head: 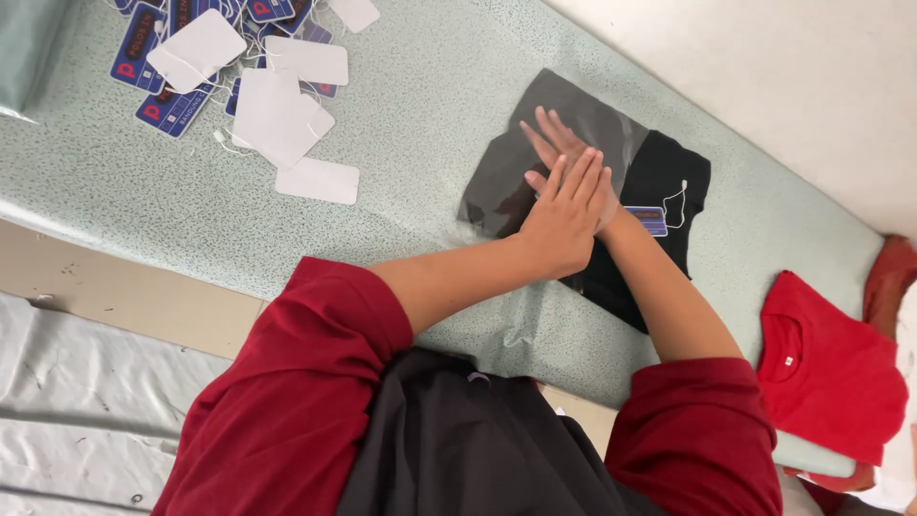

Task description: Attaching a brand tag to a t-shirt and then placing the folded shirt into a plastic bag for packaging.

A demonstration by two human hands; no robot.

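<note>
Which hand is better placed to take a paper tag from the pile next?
Probably the left hand: it lies on top of the right hand on the bagged black shirt, free to lift, and the tag pile lies on its side.

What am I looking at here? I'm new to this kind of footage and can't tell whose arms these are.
One camera, worn on a person's head, looks down at their own arms in red sleeves. The left hand lies over the right hand, both flat on a folded black garment in a clear plastic bag with a small tag. It rests on a pale green speckled table. Beside it: a folded red shirt and a pile of white and blue card tags.
</note>
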